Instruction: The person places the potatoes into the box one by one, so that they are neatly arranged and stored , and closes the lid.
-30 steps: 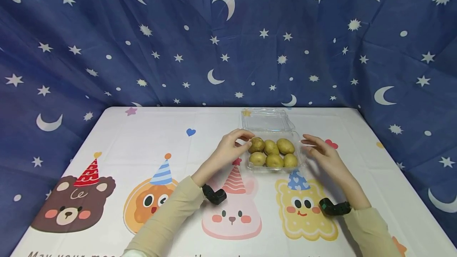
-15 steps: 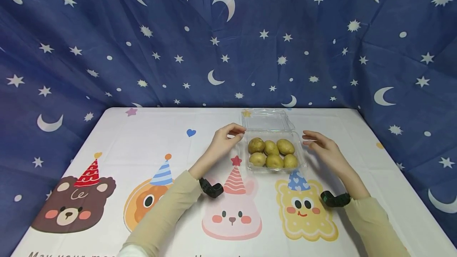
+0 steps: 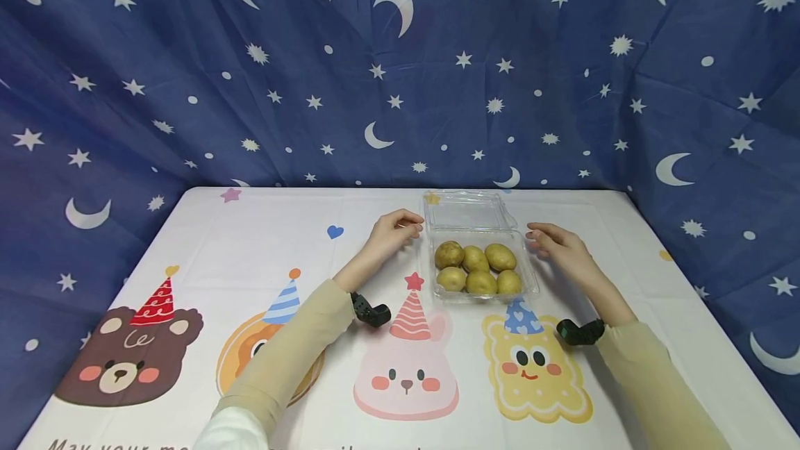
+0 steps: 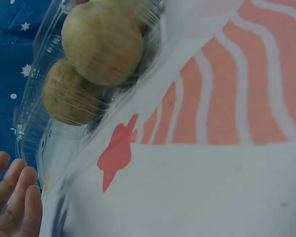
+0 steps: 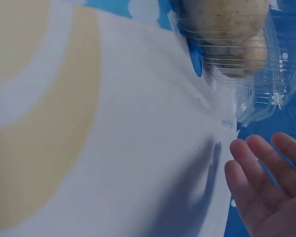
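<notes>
Several potatoes (image 3: pixel 481 282) sit in two rows inside a clear plastic clamshell box (image 3: pixel 531 283), whose lid (image 3: pixel 465 212) lies folded back behind it. My left hand (image 3: pixel 386 236) is just left of the box near the hinge, fingers loosely bent and holding nothing. On the other side, my right hand (image 3: pixel 564 250) hovers close to the box's right back corner, its fingers relaxed. The left wrist view shows the left fingertips (image 4: pixel 31 174) beside the clear plastic; touching or not, I cannot tell. In the right wrist view the right fingertips (image 5: pixel 239 146) are apart from the box.
A white tablecloth (image 3: pixel 275 228) with cartoon animals and party hats covers the table. Behind and beside it hangs a blue curtain (image 3: pixel 325 89) with moons and stars. Each wrist wears a black camera, the left one (image 3: pixel 371 311) and the right one (image 3: pixel 580 332).
My left hand has drawn off the left back potato, moving left and back toward the hinge. My right hand has shifted slightly toward the back. The potatoes and box stay in place.
</notes>
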`<state>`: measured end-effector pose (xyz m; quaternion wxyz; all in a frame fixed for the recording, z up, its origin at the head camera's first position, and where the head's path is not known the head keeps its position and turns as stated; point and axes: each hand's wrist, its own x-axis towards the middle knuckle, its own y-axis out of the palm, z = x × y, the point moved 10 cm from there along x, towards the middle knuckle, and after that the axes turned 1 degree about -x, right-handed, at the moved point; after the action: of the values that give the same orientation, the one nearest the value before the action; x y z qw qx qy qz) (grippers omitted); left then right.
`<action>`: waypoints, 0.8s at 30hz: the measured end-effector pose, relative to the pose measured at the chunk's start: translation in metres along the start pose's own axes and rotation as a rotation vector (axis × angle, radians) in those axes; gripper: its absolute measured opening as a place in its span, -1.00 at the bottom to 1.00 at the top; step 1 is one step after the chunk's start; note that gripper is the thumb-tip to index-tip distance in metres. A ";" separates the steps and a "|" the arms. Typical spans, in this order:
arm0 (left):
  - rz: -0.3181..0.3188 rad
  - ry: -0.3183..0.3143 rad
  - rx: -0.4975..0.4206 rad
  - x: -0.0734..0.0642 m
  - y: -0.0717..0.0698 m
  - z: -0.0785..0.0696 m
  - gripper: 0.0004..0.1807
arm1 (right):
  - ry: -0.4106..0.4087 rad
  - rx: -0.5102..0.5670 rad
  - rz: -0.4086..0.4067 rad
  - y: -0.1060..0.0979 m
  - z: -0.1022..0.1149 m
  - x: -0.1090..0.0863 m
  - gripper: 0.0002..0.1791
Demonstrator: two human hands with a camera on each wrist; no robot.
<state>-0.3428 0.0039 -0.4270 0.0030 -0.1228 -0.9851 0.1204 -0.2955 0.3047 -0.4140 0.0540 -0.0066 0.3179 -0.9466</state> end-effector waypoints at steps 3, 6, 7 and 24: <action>0.014 -0.053 -0.018 0.006 0.002 0.007 -0.74 | 0.031 0.015 0.011 0.001 -0.002 0.006 -0.39; 0.020 -0.116 -0.037 0.011 0.005 0.014 -0.73 | 0.049 0.051 0.019 0.003 -0.004 0.011 -0.38; 0.022 -0.140 -0.045 0.013 0.006 0.016 -0.72 | 0.058 0.063 0.024 0.004 -0.005 0.013 -0.38; 0.081 -0.327 -0.199 0.025 0.024 0.031 -0.66 | 0.144 0.168 0.093 0.018 -0.010 0.030 -0.33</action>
<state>-0.3621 0.0253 -0.4638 -0.1743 -0.1406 -0.9737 0.0409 -0.3244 0.2935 -0.4337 0.0753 0.0808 0.2405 -0.9644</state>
